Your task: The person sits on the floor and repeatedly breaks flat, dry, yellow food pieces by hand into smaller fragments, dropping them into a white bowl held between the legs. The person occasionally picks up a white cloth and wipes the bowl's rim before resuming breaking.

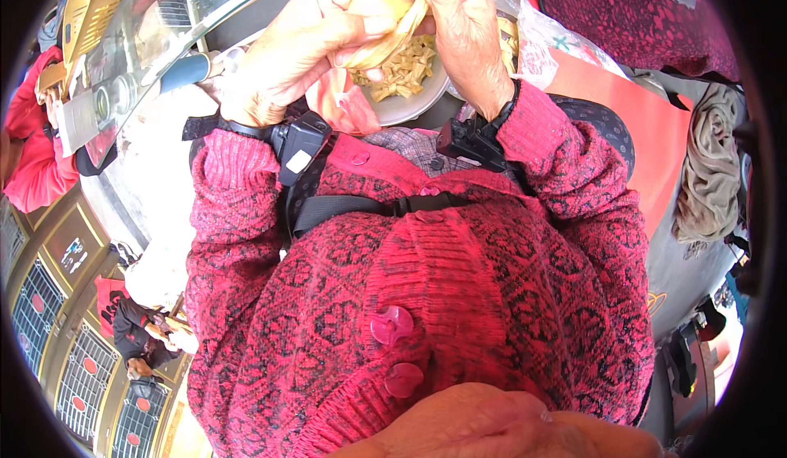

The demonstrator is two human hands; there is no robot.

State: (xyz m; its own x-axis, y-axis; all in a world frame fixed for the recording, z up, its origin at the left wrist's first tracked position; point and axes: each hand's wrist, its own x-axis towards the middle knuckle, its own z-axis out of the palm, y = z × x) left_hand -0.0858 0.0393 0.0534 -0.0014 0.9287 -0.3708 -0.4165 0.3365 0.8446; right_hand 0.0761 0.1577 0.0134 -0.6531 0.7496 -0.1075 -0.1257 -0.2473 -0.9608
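At the top middle of the head view, my left hand [303, 48] has its fingers closed round a pale yellow, folded strip [385, 46], which looks soft. My right hand [463, 36] also grips it, its fingers near the top edge. Beneath the strip is a round pale bowl [410, 111] holding several small yellowish pieces [402, 77]. A crumpled pink bag or cloth [341, 107] lies beside the bowl, below my left hand.
A glass panel [131, 40] and yellow basket [86, 19] are at upper left. A person in red [41, 167] and another in dark clothes [135, 331] are at left. An orange-red surface [656, 154], plastic bag [537, 60] and beige scarf [705, 171] lie at right.
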